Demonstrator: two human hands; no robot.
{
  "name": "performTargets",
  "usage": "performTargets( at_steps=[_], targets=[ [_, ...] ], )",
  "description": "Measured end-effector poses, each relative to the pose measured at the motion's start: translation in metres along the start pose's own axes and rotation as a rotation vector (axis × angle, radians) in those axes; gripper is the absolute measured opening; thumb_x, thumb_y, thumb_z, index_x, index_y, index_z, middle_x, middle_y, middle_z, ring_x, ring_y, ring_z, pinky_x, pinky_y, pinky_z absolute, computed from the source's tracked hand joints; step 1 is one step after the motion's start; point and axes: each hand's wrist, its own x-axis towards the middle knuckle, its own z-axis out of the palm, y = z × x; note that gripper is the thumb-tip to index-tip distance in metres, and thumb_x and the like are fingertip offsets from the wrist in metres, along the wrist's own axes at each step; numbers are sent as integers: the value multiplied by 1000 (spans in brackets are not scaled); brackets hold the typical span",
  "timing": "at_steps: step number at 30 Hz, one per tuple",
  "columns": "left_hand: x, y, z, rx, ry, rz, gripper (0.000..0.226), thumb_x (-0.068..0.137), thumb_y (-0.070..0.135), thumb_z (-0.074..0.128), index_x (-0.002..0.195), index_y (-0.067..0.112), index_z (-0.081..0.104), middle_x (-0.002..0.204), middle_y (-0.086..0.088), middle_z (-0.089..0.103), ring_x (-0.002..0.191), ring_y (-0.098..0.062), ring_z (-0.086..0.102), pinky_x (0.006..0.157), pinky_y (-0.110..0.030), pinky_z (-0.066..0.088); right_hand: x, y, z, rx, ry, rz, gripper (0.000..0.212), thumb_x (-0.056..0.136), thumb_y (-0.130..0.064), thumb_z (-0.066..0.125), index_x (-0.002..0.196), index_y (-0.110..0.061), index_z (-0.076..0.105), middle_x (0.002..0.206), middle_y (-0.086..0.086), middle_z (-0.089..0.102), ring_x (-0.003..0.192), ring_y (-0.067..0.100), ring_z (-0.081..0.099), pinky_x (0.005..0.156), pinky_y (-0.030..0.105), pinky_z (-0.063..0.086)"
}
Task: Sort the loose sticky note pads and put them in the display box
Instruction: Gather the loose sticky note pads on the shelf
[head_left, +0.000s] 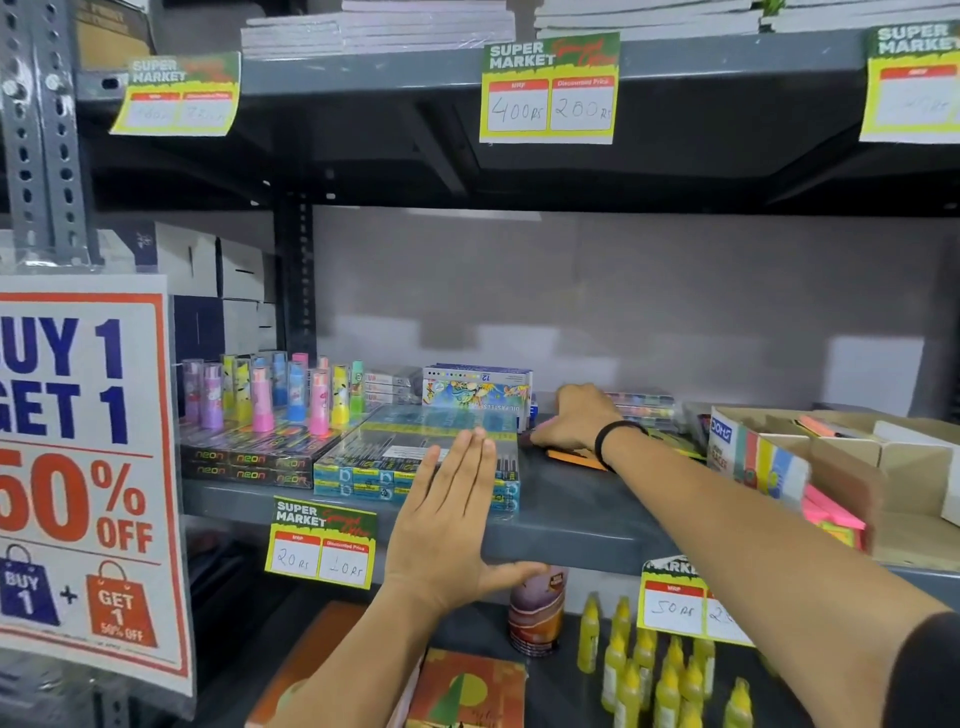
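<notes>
Sticky note pads (574, 458), orange and lying flat on the shelf (571, 525), sit under your right hand (574, 418), whose fingers curl down onto them; whether it grips yet, you cannot tell. Your left hand (452, 512) floats flat and released at their 8 o'clock. At their 3 o'clock, the display box (769, 462) already holds pink pads (831, 512).

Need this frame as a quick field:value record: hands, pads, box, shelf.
left hand: open, flat, fingers together, in front of the shelf edge, holding nothing
right hand: palm down on loose items at mid shelf; grip cannot be told
orange pad: lying flat under the right hand
display box: right end of shelf, open top, pink pads at its front
shelf: grey metal
</notes>
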Motion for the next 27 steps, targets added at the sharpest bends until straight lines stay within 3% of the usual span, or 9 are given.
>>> performTargets(
  at_steps=[4,8,11,15,18,24,27],
  targets=[
    [0,1,-2,-11,-22,-11,116,74,87,42,146,-5,38,154,-19,37,147,-28,25,121,-44,14,-3,27,-17,175,-50,-45,50,67,-42,79,102,-11,63,106,7,64,98,24,58,81,32,51],
    [0,1,-3,-23,-55,-22,116,77,88,34,147,-5,35,155,-19,35,147,-28,23,122,-43,11,-21,49,-28,425,-53,-105,32,69,-19,79,98,-14,66,103,3,66,96,20,59,75,24,46],
    [0,2,-3,-27,-68,-26,116,78,88,30,146,-5,36,155,-20,35,146,-29,24,122,-44,11,-40,56,-32,569,-228,-214,30,65,-8,79,89,-18,65,96,4,65,90,18,58,73,19,47],
    [-1,2,-2,-33,-62,-26,115,80,88,29,146,-6,36,155,-20,34,146,-29,25,123,-43,9,-60,58,-32,534,-350,-319,34,61,-21,81,91,-25,66,108,8,65,98,19,58,89,34,46],
    [-1,3,-2,-36,-47,-29,114,80,87,31,146,-6,37,156,-20,34,146,-30,26,123,-43,10,-68,58,-29,479,-381,-343,34,65,-31,80,97,-28,67,112,-1,63,108,17,56,96,38,44],
    [-2,3,-2,-30,-59,-34,114,80,86,33,147,-6,35,156,-20,32,146,-31,27,122,-44,12,-77,61,-24,513,-376,-351,28,75,-23,79,98,-34,68,112,-11,63,103,5,55,86,24,40],
    [-2,3,-2,-31,-52,-35,113,80,86,33,146,-6,35,156,-20,33,146,-30,27,122,-44,12,-81,59,-23,515,-390,-373,29,74,-28,79,102,-34,69,109,-15,63,101,5,56,86,25,41]
  ],
)
